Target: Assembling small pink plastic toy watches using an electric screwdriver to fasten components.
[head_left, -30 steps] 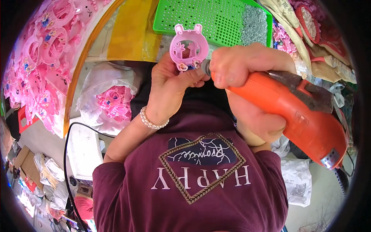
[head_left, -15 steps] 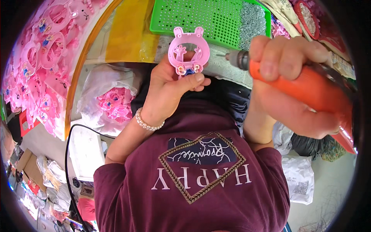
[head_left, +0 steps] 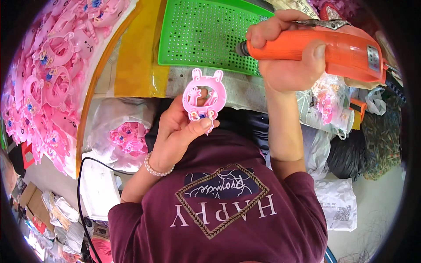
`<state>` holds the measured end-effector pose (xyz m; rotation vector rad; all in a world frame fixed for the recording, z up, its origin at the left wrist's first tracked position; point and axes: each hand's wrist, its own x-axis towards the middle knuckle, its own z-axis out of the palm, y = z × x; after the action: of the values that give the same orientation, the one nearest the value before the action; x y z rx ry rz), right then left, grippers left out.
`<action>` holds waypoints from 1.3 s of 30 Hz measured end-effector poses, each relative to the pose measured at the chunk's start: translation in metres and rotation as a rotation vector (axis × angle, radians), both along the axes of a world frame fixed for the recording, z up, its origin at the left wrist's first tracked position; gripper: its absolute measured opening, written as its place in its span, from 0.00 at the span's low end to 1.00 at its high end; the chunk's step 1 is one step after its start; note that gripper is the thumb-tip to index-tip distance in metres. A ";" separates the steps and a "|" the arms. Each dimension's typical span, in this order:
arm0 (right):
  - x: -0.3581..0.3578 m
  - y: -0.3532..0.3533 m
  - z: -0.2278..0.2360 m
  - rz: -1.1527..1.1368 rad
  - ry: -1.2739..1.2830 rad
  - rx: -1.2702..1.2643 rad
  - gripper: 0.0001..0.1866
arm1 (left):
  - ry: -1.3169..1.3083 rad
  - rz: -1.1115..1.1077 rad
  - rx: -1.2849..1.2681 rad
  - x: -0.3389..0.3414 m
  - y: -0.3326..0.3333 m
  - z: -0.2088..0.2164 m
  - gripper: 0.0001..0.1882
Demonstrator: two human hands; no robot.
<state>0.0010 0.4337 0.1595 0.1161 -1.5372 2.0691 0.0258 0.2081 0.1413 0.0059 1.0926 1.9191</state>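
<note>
My left hand (head_left: pixel 173 133) is closed on a pink plastic toy shell (head_left: pixel 205 81), thumb at its lower edge. The shell is ring-shaped with two ears, an open middle and small blue and white details at the bottom. My right hand (head_left: pixel 291 70) grips an orange electric screwdriver (head_left: pixel 351 49), which lies almost level and points left. Its dark tip (head_left: pixel 242 48) is over the right part of a green tray (head_left: pixel 164 50), whose perforated surface carries small metal screws in many of its holes. Shell and tip are well apart.
Many pink plastic pieces (head_left: pixel 61 87) are heaped at the left behind a yellow-brown edge. A white bag (head_left: pixel 98 131) with more pink parts stands below. A black cable (head_left: pixel 80 193) runs at the left. To the right are a black bag (head_left: pixel 348 153) and a white package (head_left: pixel 335 204).
My right hand has carried the screwdriver up and left, from beside the shell to over the green tray. The left hand with the shell now appears lower in view.
</note>
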 end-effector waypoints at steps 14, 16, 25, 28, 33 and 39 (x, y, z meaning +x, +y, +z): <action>-0.008 0.000 -0.007 -0.040 -0.040 0.017 0.37 | 0.017 -0.006 0.019 -0.005 0.003 -0.005 0.20; -0.008 -0.001 -0.006 -0.077 -0.069 0.016 0.37 | 0.015 -0.006 0.019 -0.005 0.002 -0.006 0.20; -0.009 -0.003 -0.005 -0.098 -0.008 0.065 0.34 | -0.003 0.006 0.047 -0.005 0.004 -0.007 0.18; -0.009 -0.002 -0.006 -0.092 -0.013 0.046 0.35 | 0.023 0.007 0.030 -0.005 0.006 -0.008 0.17; -0.003 -0.007 0.004 -0.120 -0.028 -0.008 0.36 | 0.034 0.004 -0.006 -0.006 0.009 -0.009 0.16; 0.007 -0.011 0.021 -0.023 0.012 -0.099 0.36 | 0.050 0.010 -0.016 -0.007 0.008 -0.009 0.16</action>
<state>0.0078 0.4228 0.1805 0.0728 -1.4197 2.1183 0.0187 0.2159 0.1326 0.0402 1.1437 1.9280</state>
